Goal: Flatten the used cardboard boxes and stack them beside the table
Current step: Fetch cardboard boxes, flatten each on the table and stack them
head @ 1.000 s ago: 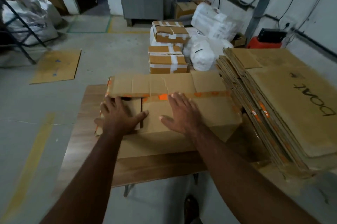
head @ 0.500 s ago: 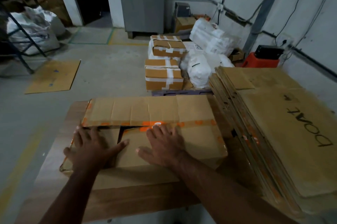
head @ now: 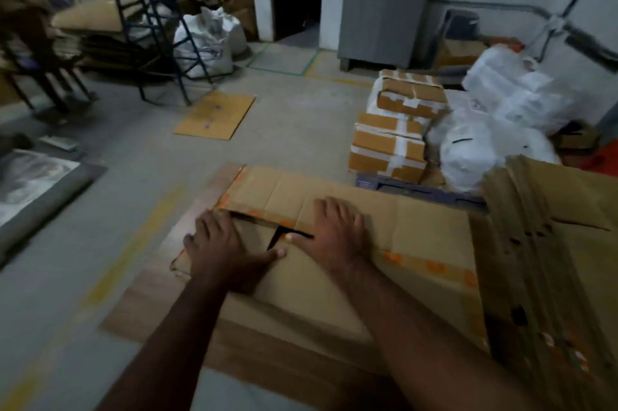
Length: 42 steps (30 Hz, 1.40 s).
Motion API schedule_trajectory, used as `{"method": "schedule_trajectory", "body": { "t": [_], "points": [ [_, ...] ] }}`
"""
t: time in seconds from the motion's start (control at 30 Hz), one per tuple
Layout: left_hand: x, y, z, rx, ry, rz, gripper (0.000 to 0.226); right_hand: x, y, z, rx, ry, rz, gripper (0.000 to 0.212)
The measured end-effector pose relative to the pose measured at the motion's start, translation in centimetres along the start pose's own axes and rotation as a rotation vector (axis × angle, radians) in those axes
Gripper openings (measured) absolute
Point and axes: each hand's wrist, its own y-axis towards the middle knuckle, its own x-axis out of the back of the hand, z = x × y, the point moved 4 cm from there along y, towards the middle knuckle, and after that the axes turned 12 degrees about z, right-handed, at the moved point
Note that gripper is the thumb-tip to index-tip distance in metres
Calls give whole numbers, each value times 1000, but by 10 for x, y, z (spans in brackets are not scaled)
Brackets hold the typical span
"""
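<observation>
- From my head camera, the brown cardboard box with orange tape (head: 334,276) lies flattened on the wooden table (head: 140,307), and both my hands are on top of it.
- My left hand (head: 224,250) lies flat on the box's left part, fingers spread and straight, thumb stretched out to the right along the cardboard; it presses down and grasps nothing.
- My right hand (head: 334,236) lies palm down just beside it, fingers splayed over the far flap, thumb pointing left toward the other thumb; it too only presses.
- Between my two hands a dark gap shows where the flaps meet.
- Just right of the box leans a thick stack of flattened brown cardboard sheets (head: 551,276), its edge touching the box.
- Beyond the table sit taped brown parcels (head: 391,149) beside white plastic sacks (head: 495,129).
- A loose flat cardboard sheet (head: 215,115) lies on the grey concrete floor (head: 100,209), near a dark metal frame stand (head: 157,25).
- A grey metal cabinet (head: 384,2) stands against the back wall.
</observation>
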Motion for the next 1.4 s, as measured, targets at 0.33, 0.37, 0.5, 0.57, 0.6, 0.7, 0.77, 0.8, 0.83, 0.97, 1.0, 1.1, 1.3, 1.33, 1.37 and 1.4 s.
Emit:
{"method": "schedule_trajectory", "body": {
  "t": [0.33,0.37,0.5,0.57,0.6,0.7,0.77,0.8,0.83,0.97,1.0,1.1,1.3,1.33,1.37,1.4],
  "points": [
    [-3,3,4,35,20,36,148,4,16,0,27,-59,-515,56],
    [-3,2,5,31,29,39,143,7,16,0,15,-63,-531,54],
    [6,1,-5,79,87,23,130,11,15,-1,9,-78,-618,51],
    [15,7,-20,141,117,-5,129,12,12,-2,26,-68,-638,49],
    [18,11,-29,163,132,-14,126,13,11,-2,38,-61,-635,48],
    [20,23,-59,187,191,-32,115,12,8,-3,46,-69,-651,47],
    [20,31,-75,184,253,-22,96,11,9,-4,54,-48,-673,48],
    [20,36,-80,172,278,-22,78,10,10,-4,59,-39,-685,48],
    [22,39,-86,157,291,-37,61,10,12,-6,57,-40,-700,49],
    [41,36,-103,27,448,-103,28,13,17,-15,45,-12,-720,51],
    [47,33,-104,4,476,-117,26,14,18,-17,33,1,-714,51],
    [73,26,-98,-37,532,-167,29,19,18,-19,-17,41,-695,53],
    [114,21,-75,-180,641,-230,45,23,15,-21,-62,117,-632,54],
    [120,19,-71,-194,666,-230,46,23,14,-21,-69,123,-629,55],
    [126,17,-66,-205,698,-235,47,24,13,-20,-72,126,-629,54],
    [132,16,-60,-214,731,-242,48,24,12,-20,-71,130,-626,53]
  ]
}}
